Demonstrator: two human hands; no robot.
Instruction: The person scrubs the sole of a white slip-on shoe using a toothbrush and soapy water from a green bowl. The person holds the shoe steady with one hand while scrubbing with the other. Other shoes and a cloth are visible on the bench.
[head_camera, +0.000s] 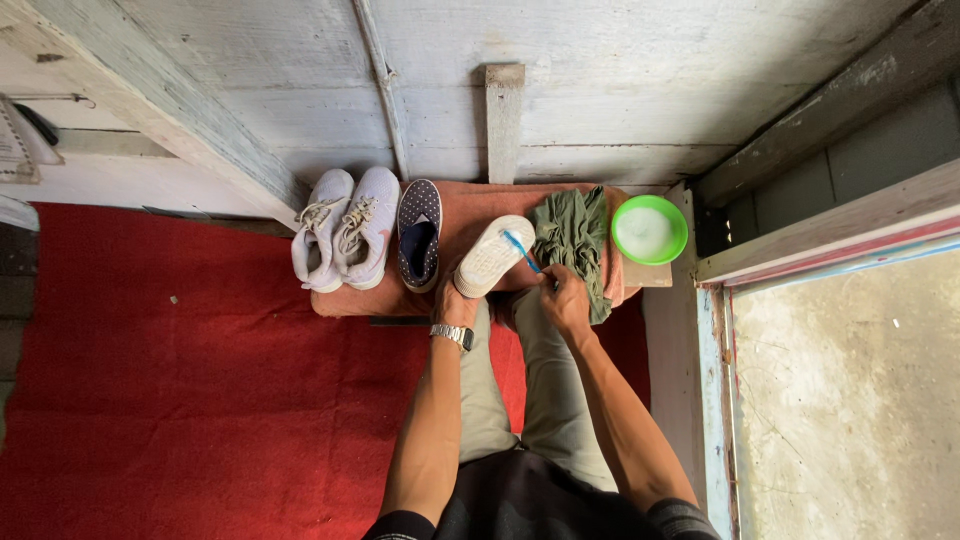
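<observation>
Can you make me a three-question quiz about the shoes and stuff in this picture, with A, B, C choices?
1. Where is the green bowl?
A. at the right end of the low bench
B. on the red carpet
C. between the two pale sneakers

2. How many shoes are on the bench?
A. two
B. four
C. six

3. How does the shoe under the left hand lie?
A. sole up
B. sole down
C. on its side, laces up

Answers:
1 A, the bowl sits right of the green cloth.
2 B, a pair of pale sneakers, a dark dotted slip-on and a white shoe.
3 A, its ribbed sole faces up while the right hand holds a blue toothbrush on it.
</observation>
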